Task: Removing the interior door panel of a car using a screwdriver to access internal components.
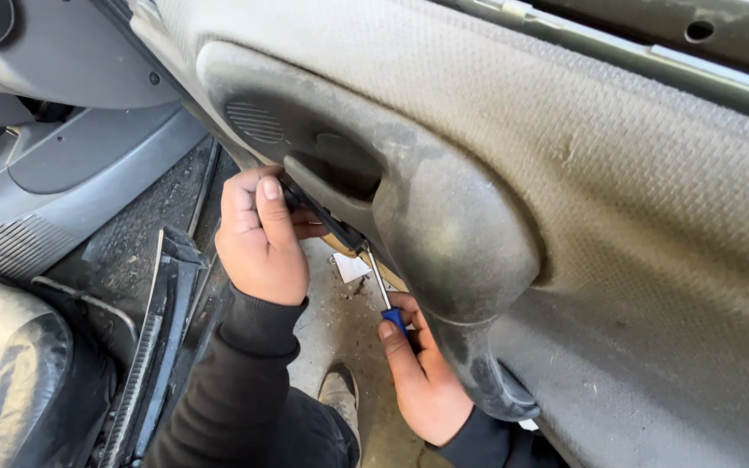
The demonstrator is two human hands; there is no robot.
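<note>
A grey, dusty car door panel (617, 199) fills the right and upper part of the head view, with a moulded armrest (444, 225) sticking out. My left hand (260, 238) grips the lower edge of the armrest pocket, thumb up against it. Under the armrest, my right hand (422, 373) holds a screwdriver (383, 290) with a blue handle. Its metal shaft points up into the underside of the armrest. Both arms wear black sleeves.
A round speaker grille (256, 123) sits in the panel above my left hand. The car's sill and black door seal (153, 347) run along the lower left, beside a dark seat (10, 364). Concrete ground and my shoe (340, 394) show below.
</note>
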